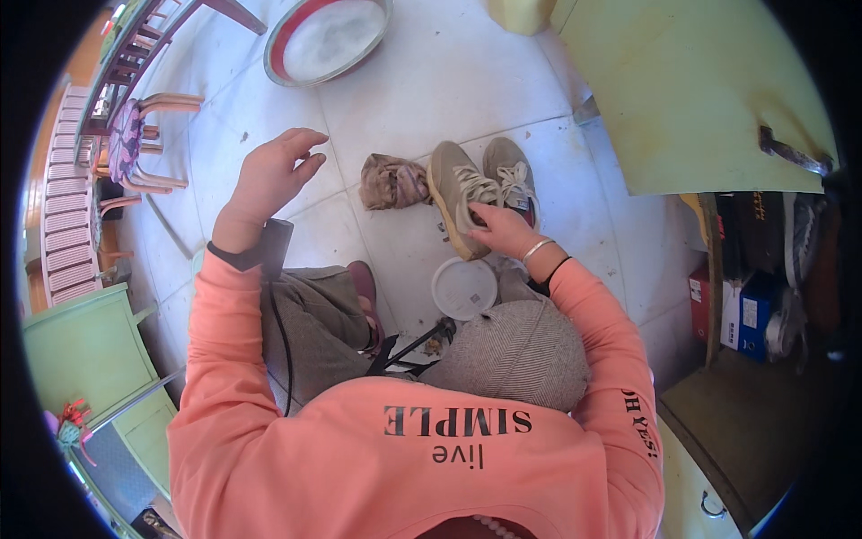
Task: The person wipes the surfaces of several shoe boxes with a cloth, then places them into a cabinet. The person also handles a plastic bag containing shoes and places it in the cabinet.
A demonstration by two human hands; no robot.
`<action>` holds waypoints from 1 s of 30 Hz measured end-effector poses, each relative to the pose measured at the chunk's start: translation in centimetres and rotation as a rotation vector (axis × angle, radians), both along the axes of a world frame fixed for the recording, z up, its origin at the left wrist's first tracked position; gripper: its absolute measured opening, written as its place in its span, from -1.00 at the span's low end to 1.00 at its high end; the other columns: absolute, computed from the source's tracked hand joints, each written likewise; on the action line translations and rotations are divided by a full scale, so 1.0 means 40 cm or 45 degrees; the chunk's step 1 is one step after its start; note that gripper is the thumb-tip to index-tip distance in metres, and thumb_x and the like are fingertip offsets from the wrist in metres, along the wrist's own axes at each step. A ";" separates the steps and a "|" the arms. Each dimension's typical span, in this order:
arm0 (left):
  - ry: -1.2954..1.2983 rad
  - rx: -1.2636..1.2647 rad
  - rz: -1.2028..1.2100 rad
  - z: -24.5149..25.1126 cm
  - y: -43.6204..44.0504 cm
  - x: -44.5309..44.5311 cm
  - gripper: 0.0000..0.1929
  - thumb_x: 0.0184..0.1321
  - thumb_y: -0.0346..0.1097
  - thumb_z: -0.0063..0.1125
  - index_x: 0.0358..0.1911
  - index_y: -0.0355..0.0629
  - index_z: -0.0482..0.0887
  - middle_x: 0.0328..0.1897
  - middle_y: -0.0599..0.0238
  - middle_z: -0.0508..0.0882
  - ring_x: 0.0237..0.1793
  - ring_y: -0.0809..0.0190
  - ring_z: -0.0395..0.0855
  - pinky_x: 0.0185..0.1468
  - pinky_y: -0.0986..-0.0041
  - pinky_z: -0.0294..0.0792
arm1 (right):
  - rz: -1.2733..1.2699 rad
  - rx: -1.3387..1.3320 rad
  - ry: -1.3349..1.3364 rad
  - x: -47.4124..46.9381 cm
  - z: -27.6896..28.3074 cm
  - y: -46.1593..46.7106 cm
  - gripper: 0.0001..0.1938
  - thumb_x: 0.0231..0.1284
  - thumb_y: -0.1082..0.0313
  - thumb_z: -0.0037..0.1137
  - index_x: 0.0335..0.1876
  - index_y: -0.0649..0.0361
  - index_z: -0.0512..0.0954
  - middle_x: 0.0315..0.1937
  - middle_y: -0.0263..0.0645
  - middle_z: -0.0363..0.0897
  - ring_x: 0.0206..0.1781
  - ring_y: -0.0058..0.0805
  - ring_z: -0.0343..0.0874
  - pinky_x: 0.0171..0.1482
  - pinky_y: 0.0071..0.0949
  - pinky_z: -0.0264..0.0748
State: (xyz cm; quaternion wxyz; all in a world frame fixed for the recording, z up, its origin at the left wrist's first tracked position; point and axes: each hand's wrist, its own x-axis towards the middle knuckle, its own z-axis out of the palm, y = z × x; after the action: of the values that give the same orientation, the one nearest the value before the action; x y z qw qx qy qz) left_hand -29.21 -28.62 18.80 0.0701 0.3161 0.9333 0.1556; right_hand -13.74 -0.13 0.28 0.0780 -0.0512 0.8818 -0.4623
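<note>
My right hand (502, 229) grips the heel collar of a beige lace-up sneaker (452, 172) with a tan sole. The sneaker is tilted on its side, and its toe points away from me. Against it stands a matching sneaker (506, 156), partly hidden by my hand and the first shoe. A crumpled brown cloth (394, 182) lies on the floor left of the pair. My left hand (279, 165) hovers over the floor with thumb and fingers apart and nothing between them. Just below the shoes sits a round white lid or tub (465, 288).
A red-lined metal basin (330, 40) of sudsy water stands on the tiles ahead. At right, a green cabinet door (687, 94) hangs over shelves with shoe boxes (757, 316). A cushioned stool (128, 141) and a green cabinet (81, 337) are at left.
</note>
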 end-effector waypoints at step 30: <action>-0.078 -0.131 -0.331 -0.045 0.033 -0.001 -0.78 0.07 -0.40 0.08 -0.17 -0.17 0.55 -0.17 0.15 0.59 -0.22 0.04 0.57 -0.15 0.40 0.41 | 0.352 0.804 -0.146 0.009 -0.163 0.026 -0.72 0.11 0.11 -0.13 -0.27 0.11 0.54 -0.29 -0.07 0.59 -0.21 -0.11 0.58 -0.18 -0.18 0.48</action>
State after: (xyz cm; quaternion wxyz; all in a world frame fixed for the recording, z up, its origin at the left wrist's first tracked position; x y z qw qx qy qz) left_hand -29.26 -27.31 17.01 0.1341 0.4254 0.8886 0.1067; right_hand -13.36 0.93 -6.23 0.2013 -0.1175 0.9602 -0.1537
